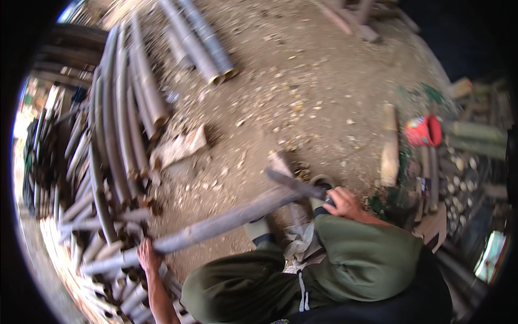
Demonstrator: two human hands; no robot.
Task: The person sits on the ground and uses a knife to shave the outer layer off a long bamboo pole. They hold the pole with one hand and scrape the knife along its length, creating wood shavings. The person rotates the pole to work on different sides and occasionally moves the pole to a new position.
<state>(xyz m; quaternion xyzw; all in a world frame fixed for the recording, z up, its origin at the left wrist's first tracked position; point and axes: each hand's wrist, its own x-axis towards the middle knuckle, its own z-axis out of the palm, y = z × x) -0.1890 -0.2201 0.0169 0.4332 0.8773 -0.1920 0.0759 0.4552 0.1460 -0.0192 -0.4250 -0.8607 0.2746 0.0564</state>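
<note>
A long grey bamboo pole [221, 222] lies slantwise in front of my knees, rising from lower left to the middle. My left hand [149, 255] is closed round it toward its left end. In my right hand [345, 203] is the handle of a machete [291, 182]; its dark blade points left, over the pole's far end. I cannot tell whether blade and bamboo touch. Beneath that end is a wooden block [280, 161], partly hidden by the pole. My feet stand on either side of the block, and a whitish cloth or bag [300, 240] lies between my legs.
Several long bamboo poles [110, 119] lie at the left, above a stack of cut pieces [127, 291]. More poles [197, 48] rest farther off. At the right are a plank [389, 146], a red bucket [423, 130] on its side and piled bamboo [475, 131]. Chips litter the dirt floor [318, 97].
</note>
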